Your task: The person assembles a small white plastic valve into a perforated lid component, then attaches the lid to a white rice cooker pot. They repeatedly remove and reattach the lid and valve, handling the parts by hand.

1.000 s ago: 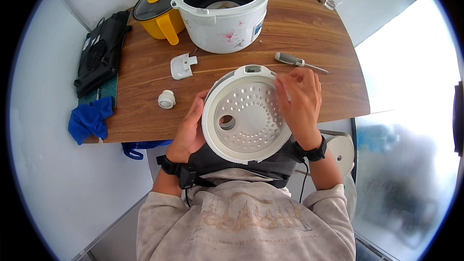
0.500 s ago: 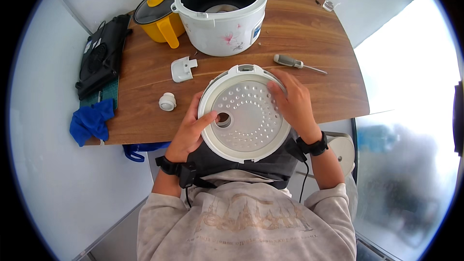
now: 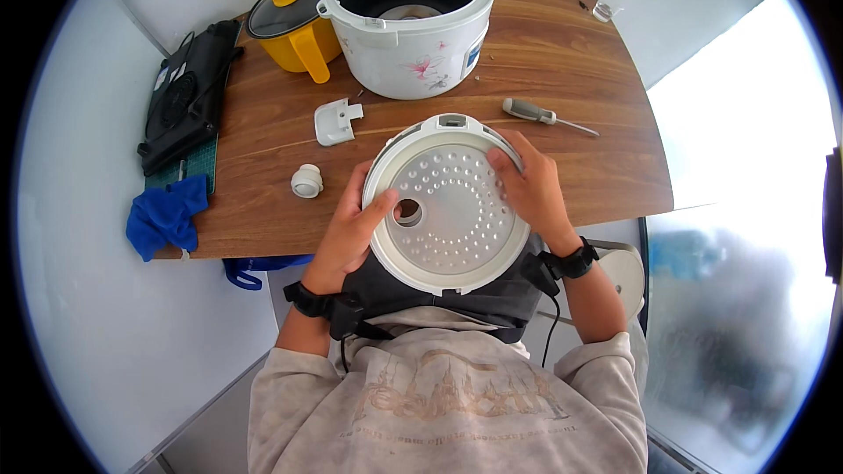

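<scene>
Between my hands is a round rice cooker lid (image 3: 457, 211), its dimpled metal inner plate facing up and a round hole at the plate's left side. My left hand (image 3: 349, 233) grips the left rim, with the thumb near the hole. On the upper right rim, my right hand (image 3: 534, 189) holds on with its thumb over the edge; its other fingers are partly hidden beneath. Beyond the lid stands the open white rice cooker body (image 3: 413, 57) with pink flowers. A small white round cap (image 3: 306, 181) and a white plastic cover piece (image 3: 335, 122) lie left of the lid.
A grey-handled screwdriver (image 3: 549, 116) lies at the right of the table (image 3: 606, 158). Back left, a yellow pot (image 3: 307, 48) with a glass lid touches the cooker. A black flat appliance (image 3: 189, 96) and a blue cloth (image 3: 169, 218) sit along the left edge.
My left thumb has shifted slightly off the hole's edge, up and outward. The whole view has moved a little; both hands still hold the lid.
</scene>
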`<state>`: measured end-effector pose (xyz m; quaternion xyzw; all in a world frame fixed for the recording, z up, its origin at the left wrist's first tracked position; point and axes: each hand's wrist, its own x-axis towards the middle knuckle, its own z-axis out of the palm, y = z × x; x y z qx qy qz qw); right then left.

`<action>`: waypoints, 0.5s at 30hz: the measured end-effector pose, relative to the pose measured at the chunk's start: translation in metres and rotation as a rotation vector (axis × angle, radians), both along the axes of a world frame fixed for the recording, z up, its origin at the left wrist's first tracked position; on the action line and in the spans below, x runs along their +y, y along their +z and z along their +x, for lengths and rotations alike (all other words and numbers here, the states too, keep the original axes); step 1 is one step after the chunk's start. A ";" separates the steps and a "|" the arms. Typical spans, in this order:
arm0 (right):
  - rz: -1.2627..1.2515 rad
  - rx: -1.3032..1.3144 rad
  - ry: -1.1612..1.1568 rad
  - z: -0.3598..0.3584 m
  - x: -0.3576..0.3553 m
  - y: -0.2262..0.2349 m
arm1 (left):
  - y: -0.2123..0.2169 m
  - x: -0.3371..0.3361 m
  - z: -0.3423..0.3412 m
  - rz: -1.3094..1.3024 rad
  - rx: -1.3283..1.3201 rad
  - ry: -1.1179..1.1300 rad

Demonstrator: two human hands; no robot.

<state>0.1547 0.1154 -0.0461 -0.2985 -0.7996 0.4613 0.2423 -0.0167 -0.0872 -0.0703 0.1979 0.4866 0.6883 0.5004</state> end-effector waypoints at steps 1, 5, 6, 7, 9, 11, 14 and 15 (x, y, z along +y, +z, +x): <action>0.012 0.010 -0.005 -0.001 0.000 -0.002 | -0.002 0.000 -0.001 0.000 0.020 -0.001; 0.049 0.016 -0.026 -0.002 -0.002 -0.004 | 0.005 0.002 -0.001 -0.088 0.276 0.029; 0.000 -0.011 -0.030 -0.003 -0.002 -0.003 | 0.003 0.003 -0.002 -0.083 0.381 0.045; -0.049 -0.038 -0.034 -0.003 -0.003 0.000 | 0.002 0.003 -0.004 -0.078 0.486 0.061; -0.088 -0.026 -0.047 -0.003 -0.003 0.000 | 0.005 0.005 -0.005 -0.111 0.470 0.058; -0.069 0.052 -0.061 -0.003 -0.001 -0.009 | 0.006 0.006 -0.005 -0.113 0.453 0.058; -0.111 0.099 -0.055 0.001 0.003 -0.016 | 0.004 0.006 -0.006 -0.079 0.442 0.059; -0.111 0.085 -0.061 0.003 0.003 -0.015 | 0.005 0.006 -0.006 -0.075 0.452 0.057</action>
